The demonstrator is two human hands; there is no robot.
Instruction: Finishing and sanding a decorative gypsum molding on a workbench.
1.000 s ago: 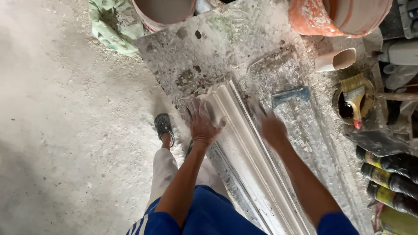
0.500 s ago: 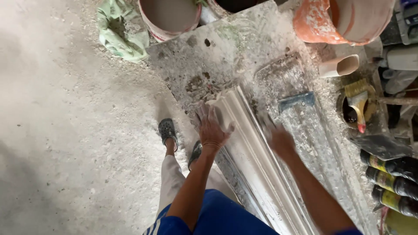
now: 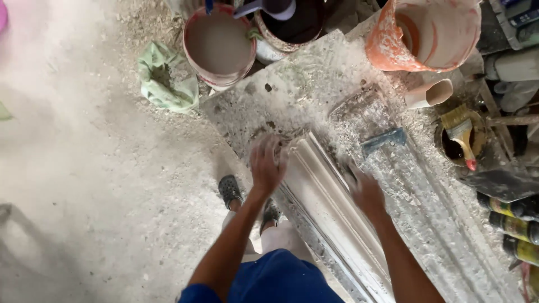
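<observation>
The workbench (image 3: pixel 314 84), dusty and grey, carries a long white plaster moulding (image 3: pixel 331 207) lying lengthwise along its near edge. The left hand (image 3: pixel 266 165) lies open and flat on the moulding's far end; the right hand (image 3: pixel 365 191) presses its right flank, fingers blurred. Smoothing likely wants even, light pressure from both palms along the ridges.

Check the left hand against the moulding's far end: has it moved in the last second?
Yes. The left hand has slid up the white moulding toward its far end, closer to that end than before.
</observation>
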